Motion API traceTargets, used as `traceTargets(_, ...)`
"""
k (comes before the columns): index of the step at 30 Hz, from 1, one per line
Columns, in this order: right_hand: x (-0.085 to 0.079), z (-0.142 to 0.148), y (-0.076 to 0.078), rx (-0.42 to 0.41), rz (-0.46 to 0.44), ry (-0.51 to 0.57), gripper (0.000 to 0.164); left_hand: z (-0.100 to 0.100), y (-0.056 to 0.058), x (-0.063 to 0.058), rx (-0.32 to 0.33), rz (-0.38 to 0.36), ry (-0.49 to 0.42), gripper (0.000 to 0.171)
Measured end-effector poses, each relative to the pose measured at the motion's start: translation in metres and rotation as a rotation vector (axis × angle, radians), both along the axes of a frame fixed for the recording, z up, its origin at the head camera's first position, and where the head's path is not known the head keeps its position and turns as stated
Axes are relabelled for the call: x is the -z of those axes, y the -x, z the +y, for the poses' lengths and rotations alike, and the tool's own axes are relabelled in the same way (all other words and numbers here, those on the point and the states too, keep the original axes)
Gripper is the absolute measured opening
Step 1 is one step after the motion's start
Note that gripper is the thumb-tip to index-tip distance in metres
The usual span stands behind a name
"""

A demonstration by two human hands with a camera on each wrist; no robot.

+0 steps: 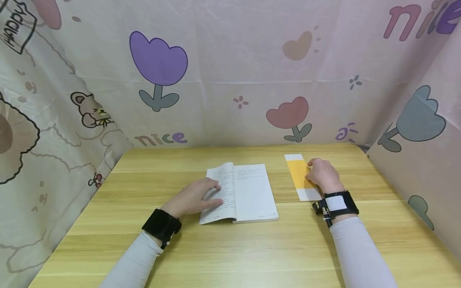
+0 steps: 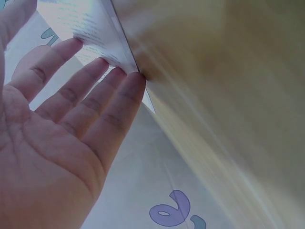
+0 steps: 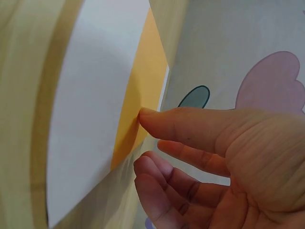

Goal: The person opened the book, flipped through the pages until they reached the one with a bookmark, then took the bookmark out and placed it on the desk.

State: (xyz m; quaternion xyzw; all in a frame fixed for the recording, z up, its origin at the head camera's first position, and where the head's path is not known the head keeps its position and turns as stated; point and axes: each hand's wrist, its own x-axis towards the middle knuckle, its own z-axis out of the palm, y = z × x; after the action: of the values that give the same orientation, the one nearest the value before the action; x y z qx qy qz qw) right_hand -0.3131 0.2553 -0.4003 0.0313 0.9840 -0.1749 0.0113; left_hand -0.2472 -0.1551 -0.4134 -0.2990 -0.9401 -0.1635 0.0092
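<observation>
An open book (image 1: 252,194) lies on the table with its left pages bowed up. My left hand (image 1: 192,198) rests on the left page, its fingers and thumb spread. In the left wrist view the fingers of my left hand (image 2: 66,129) reach the page near the book's edge. To the right of the book lies a white paper strip with a wide yellow band (image 1: 298,174). My right hand (image 1: 323,174) is at its right edge. In the right wrist view the thumb of my right hand (image 3: 200,162) overlaps the yellow band; the bent fingertips show beside the strip's edge, apart from the thumb.
Both things lie on a light wood-grain table (image 1: 252,256). A printed cloth (image 1: 223,60) with flowers and words hangs behind the table and along both sides. Each wrist wears a black strap (image 1: 161,226).
</observation>
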Motion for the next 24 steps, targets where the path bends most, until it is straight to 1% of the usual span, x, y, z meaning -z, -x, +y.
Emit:
traceTargets(3, 0.000, 0.001, -0.001, -0.007, 0.004, -0.016, 0.051, 0.001, 0.000, -0.002, 0.014, 0.008, -0.011, 0.046)
traceTargets(8, 0.000, 0.001, -0.003, -0.044, 0.010, -0.058, 0.052, 0.000, 0.000, -0.003, 0.027, 0.012, -0.020, 0.048)
traceTargets(12, -0.002, -0.001, -0.003, -0.064, 0.056, -0.052, 0.052, -0.001, 0.002, -0.003, 0.025, 0.005, -0.016, 0.051)
traceTargets(16, -0.006, -0.004, -0.001, -0.093, 0.110, -0.032, 0.057, -0.004, 0.004, -0.004, 0.014, -0.014, -0.019, 0.053)
traceTargets(21, -0.011, -0.007, 0.000, -0.172, 0.160, -0.011, 0.067, -0.012, 0.005, -0.008, 0.019, -0.032, -0.091, 0.061)
traceTargets(23, -0.015, -0.009, 0.001, -0.200, 0.176, 0.003, 0.071, -0.015, 0.007, -0.014, 0.011, -0.010, -0.154, 0.063)
traceTargets(24, -0.016, -0.010, 0.002, -0.209, 0.185, 0.009, 0.073, -0.017, 0.009, -0.017, 0.001, 0.014, -0.180, 0.063)
